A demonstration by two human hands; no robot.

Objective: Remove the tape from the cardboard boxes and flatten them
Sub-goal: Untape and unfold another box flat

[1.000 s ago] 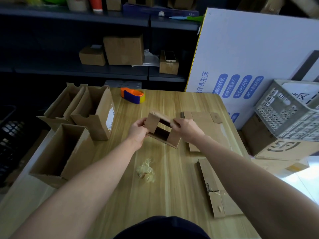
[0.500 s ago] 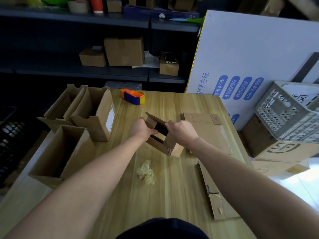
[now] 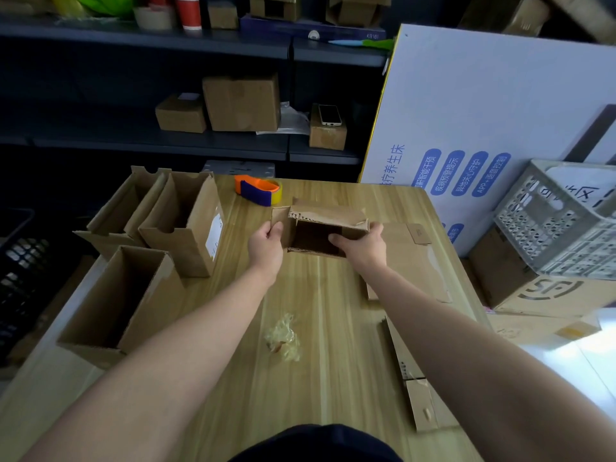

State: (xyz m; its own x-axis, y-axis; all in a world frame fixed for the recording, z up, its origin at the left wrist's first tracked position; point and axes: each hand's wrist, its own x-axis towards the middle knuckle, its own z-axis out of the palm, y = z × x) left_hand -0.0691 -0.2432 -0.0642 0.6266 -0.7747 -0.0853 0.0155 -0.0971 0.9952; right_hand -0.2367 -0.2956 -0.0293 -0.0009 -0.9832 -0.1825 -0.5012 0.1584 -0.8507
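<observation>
Small cardboard box (image 3: pixel 328 225) between both gripping hands.

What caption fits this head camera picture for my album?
The left hand and right hand grip a small open box at a wooden table, crumpled tape nearby.

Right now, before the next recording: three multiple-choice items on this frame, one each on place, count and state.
1. Where is the tape wad? A in a drawer; B on the table, between the arms; C on a chair.
2. How many open boxes stand at the table's left? A three; B one; C five.
3. The small box is: A flattened; B taped shut; C open, gripped by left hand and right hand.
Key: B, it lies on bare wood; A, three stand open there; C, its dark inside shows.
</observation>
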